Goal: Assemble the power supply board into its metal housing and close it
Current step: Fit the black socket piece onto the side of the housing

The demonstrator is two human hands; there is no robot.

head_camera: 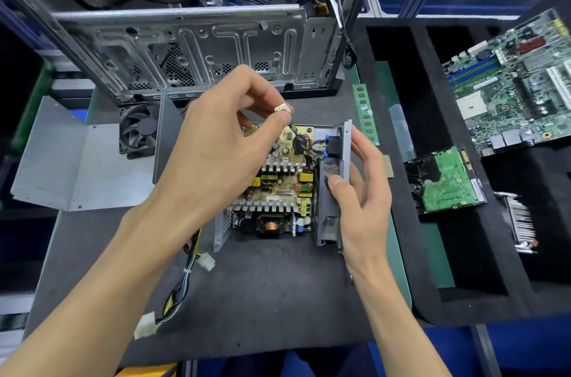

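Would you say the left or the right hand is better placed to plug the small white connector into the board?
Probably the left hand: it already pinches the small white connector just above the board, while the right hand grips the housing's end panel.

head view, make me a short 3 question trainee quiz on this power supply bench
1. True or false: the yellow-green power supply board lies inside the open grey metal housing.
2. What does the left hand pinch? A) small white connector B) green memory stick C) black fan
3. Fill in: the right hand holds the housing's upright ____ panel.

Key: 1 true; 2 A; 3 side
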